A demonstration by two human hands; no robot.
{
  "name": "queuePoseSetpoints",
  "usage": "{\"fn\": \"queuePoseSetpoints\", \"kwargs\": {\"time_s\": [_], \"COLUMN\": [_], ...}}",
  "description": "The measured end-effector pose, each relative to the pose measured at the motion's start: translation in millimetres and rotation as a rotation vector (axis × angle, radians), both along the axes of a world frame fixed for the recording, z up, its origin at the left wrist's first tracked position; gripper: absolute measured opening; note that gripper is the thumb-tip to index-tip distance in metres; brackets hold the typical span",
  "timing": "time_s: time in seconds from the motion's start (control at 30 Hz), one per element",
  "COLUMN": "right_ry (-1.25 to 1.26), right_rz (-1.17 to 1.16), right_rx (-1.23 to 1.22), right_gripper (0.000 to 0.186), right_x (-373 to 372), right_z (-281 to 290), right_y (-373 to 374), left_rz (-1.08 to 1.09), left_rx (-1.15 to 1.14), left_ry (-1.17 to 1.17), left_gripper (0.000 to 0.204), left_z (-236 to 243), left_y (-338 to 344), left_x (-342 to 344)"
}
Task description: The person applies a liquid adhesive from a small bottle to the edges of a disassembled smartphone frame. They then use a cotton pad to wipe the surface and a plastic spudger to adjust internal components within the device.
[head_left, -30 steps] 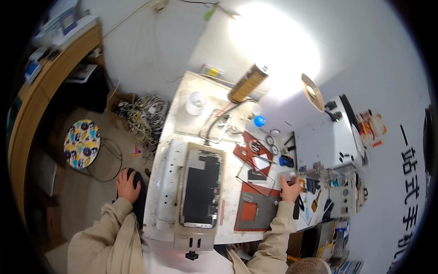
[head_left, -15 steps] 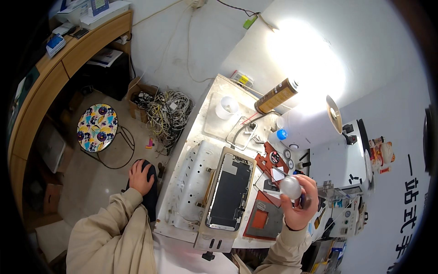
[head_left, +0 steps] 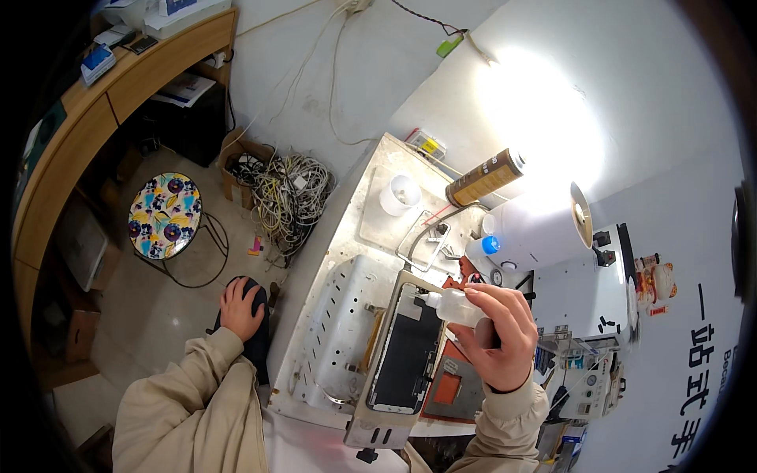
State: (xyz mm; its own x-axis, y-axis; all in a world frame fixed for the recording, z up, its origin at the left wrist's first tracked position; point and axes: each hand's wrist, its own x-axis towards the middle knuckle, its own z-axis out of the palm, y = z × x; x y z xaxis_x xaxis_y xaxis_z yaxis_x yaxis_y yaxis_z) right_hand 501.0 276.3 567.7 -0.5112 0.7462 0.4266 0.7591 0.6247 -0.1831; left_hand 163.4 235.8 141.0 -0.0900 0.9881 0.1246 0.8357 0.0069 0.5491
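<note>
My right hand (head_left: 506, 335) is closed around a small translucent squeeze bottle (head_left: 457, 307), tipped on its side so its nozzle points left. The nozzle is over the upper right part of a phone screen (head_left: 406, 347); whether it touches or any liquid comes out, I cannot tell. Dark side up, that screen lies in a long metal holder (head_left: 380, 432), beside a curved, perforated metal plate (head_left: 335, 331). My left hand (head_left: 241, 309) lies flat on my dark-clad knee (head_left: 257, 347), fingers stretched out and holding nothing.
Behind the holder stand a white cup (head_left: 400, 195), a brown spray can (head_left: 485, 178) and a blue-capped bottle (head_left: 483, 247). A grey and red mat (head_left: 453, 386) lies under my right hand. Left of the bench are tangled cables (head_left: 296, 205) and a patterned stool (head_left: 165, 217).
My right hand has brought the bottle left and slightly up, tipping it over the phone screen. My view has shifted a little. My left hand stays on the knee.
</note>
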Motion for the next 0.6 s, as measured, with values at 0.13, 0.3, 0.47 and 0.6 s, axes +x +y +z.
{"fn": "queuePoseSetpoints", "kwargs": {"time_s": [0.13, 0.3, 0.47, 0.6], "right_ry": [-0.032, -0.029, -0.037, -0.027], "right_rz": [0.013, 0.007, 0.023, 0.038], "right_rx": [0.007, 0.01, -0.01, -0.03], "right_gripper": [0.053, 0.054, 0.056, 0.056], "right_x": [-4.6, -7.4, -7.1, -8.3], "right_z": [2.3, 1.3, 3.9, 3.4], "right_y": [3.8, 5.2, 0.9, -3.4], "left_rz": [-0.001, -0.003, -0.008, -0.009], "left_rx": [-0.003, 0.011, -0.003, -0.023], "left_ry": [-0.009, 0.004, 0.0, 0.008], "left_gripper": [0.05, 0.05, 0.05, 0.05], "left_z": [3.6, 3.3, 2.9, 0.9], "left_y": [0.0, 0.1, 0.2, -0.6], "left_x": [0.1, 0.3, 0.3, -1.0]}}
